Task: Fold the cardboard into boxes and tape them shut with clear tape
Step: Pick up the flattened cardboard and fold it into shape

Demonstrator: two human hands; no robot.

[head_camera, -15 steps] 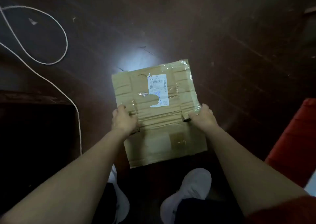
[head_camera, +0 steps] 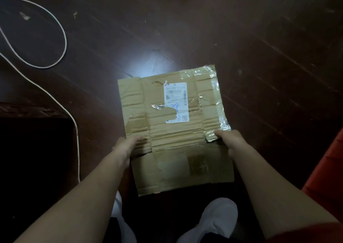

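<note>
Drawn nearer, cardboard (head_camera: pixel 172 131) hangs between left hand (head_camera: pixel 127 146) and right hand (head_camera: pixel 232 140), each gripping one side.

Your flattened cardboard (head_camera: pixel 172 131) fills the centre of the frame, over the floor (head_camera: pixel 259 48). Your left hand (head_camera: pixel 126 146) holds its left edge and your right hand (head_camera: pixel 232 140) its right edge, both at mid-height. A label (head_camera: pixel 176 103) lies on its upper middle. A cord (head_camera: pixel 37 38) loops across the upper left. A shoe (head_camera: pixel 217 218) sits below the cardboard, at bottom centre.
</note>
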